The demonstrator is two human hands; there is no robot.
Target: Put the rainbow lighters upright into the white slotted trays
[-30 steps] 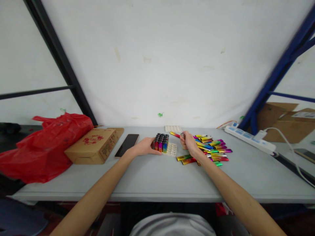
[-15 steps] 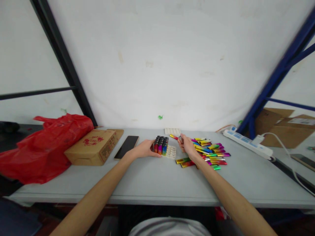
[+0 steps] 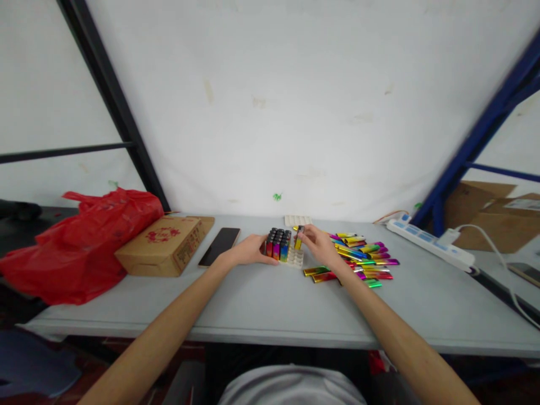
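Note:
Several lighters (image 3: 276, 250) with black tops and shiny coloured bodies stand upright in the left part of a white tray (image 3: 296, 260). My left hand (image 3: 252, 250) grips the tray's left end, thumb at the front and fingers partly hidden behind the lighters. A gold-yellow lighter (image 3: 298, 241) is pinched upright between the fingertips of my right hand (image 3: 314, 242), above the tray's right part, where round holes show. Whether its lower end touches the tray I cannot tell. Right of the tray lies a loose pile of shiny lighters (image 3: 358, 256).
A second white tray (image 3: 297, 220) lies by the wall. To the left are a dark phone (image 3: 220, 246), a cardboard box (image 3: 162, 244) and a red plastic bag (image 3: 93, 242). A white power strip (image 3: 430, 243) with a plugged-in cable runs along the right.
My right hand has moved left from the pile's edge to the tray, turning the lighter it holds upright. My left hand stays at the tray's left end. The camera view has shifted slightly.

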